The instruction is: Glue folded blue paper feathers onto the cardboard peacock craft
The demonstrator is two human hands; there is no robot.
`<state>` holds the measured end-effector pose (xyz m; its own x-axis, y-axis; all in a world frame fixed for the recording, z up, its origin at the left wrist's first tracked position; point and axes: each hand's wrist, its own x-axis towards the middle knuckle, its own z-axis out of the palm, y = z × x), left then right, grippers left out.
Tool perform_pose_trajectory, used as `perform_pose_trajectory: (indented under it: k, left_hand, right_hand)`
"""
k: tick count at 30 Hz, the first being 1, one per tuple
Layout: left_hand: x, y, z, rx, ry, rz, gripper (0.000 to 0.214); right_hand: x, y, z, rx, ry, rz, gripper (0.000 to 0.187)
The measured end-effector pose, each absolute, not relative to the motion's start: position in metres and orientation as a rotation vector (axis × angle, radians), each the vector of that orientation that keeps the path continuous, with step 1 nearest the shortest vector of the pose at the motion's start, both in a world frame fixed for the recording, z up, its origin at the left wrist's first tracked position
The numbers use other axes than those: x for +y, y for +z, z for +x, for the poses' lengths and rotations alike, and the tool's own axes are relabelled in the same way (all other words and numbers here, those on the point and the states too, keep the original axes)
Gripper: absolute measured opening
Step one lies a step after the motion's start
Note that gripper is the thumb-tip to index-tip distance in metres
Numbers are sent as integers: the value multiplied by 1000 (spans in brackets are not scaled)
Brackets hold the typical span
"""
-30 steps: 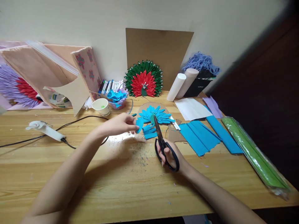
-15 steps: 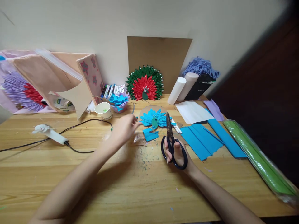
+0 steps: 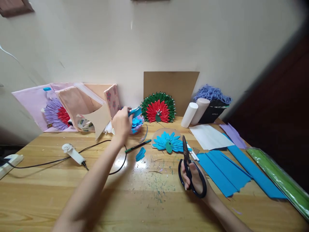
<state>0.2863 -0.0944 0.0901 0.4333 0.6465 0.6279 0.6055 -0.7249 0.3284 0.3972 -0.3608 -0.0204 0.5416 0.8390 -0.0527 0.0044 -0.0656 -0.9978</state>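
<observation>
My left hand [image 3: 122,125] is closed on a piece of blue crepe paper [image 3: 135,111], over a bowl of blue and lilac paper scraps [image 3: 138,125] at the back. A paper cup [image 3: 113,131] is mostly hidden behind that hand. Black-handled scissors [image 3: 188,170] are in my right hand [image 3: 196,182], fingers through the loops, blades together and pointing up and away. Just beyond their tips lies a round cardboard piece [image 3: 154,137] bearing a blue paper peacock [image 3: 168,142] with a green body. A small blue scrap [image 3: 140,154] and a green pen [image 3: 138,146] lie to its left.
A glue gun [image 3: 73,154] with a black cord lies at left. A red and green peacock [image 3: 158,108] leans on a cardboard sheet [image 3: 171,82]. Blue paper [image 3: 224,172], a white sheet [image 3: 210,136], white rolls [image 3: 189,115] and a green packet [image 3: 277,180] are at right.
My left hand has moved back and left to the scrap bowl, carrying the blue paper from beside the peacock. The right hand still holds the scissors. The view has tilted up.
</observation>
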Motion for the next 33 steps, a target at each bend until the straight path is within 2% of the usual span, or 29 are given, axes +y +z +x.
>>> perform_pose_trajectory:
  k: [3,6,10,15,17,20,23,27,33]
  left_hand:
    - [-69,101,285,1185,1021,2777,36]
    - [-81,86,273,1048,1159,2833,28]
    - [-125,40,243,765,761,2755,20]
    - [-153,-10,229,839,510,2573,23]
    - [-156,-17,232,839,507,2584,21]
    - [-158,-18,236,864,546,2564,16]
    - [-160,-15,236,890,573,2452,19]
    - [-161,-14,234,837,532,2358,27]
    - [-160,-18,234,589,552,2391,36]
  right_hand:
    - [-364,-7,413,-775,685,-1682,51]
    - [-373,11,444,-722,377,-2039,44]
    - [-386,16,486,-763,4,-2669,34]
    - [-392,1,502,-733,90,-2969,38]
    - [-393,-1,501,-723,80,-2975,37]
    - [-392,3,494,-735,-124,-2942,34]
    - [-383,7,479,-895,-266,-2702,27]
    - [-362,8,441,-1262,-14,-2242,19]
    - [-335,3,389,-1409,380,-1896,19]
